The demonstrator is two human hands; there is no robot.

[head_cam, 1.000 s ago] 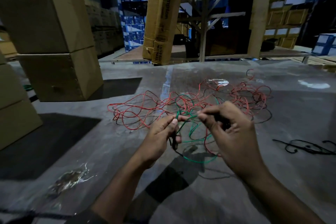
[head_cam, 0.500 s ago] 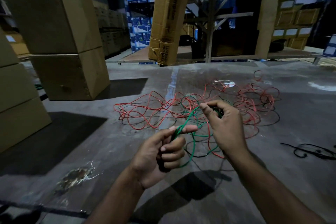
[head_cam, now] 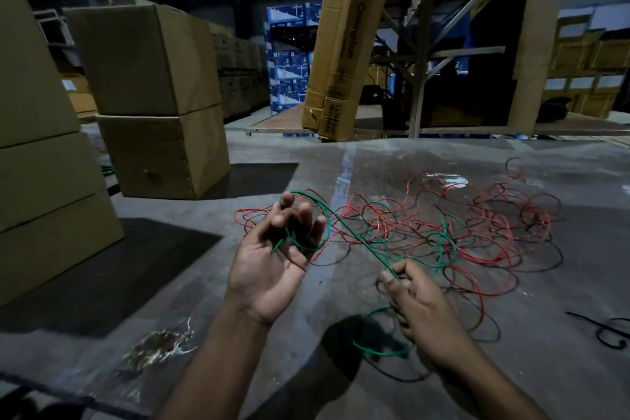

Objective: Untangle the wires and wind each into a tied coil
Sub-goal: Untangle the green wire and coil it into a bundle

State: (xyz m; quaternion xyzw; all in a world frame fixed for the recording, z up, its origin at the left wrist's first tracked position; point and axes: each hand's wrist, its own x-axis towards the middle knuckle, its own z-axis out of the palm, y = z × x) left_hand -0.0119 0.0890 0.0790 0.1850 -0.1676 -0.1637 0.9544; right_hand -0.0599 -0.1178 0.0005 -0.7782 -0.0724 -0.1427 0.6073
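Green wire: head view; runs taut from the left hand down toward four o'clock to the right hand, then drops into a loose loop on the floor below that hand.
Left hand: palm up, fingers loosely curled, the green wire looped over and round them with its cut end above the palm.
Right hand: at four o'clock of the left, thumb and forefinger pinching the green wire.
Wire tangle: red, black and green strands on the grey floor, at twelve to two o'clock of the hands.
Cardboard boxes: stacked at ten o'clock.
Black wire: apart, at three o'clock.
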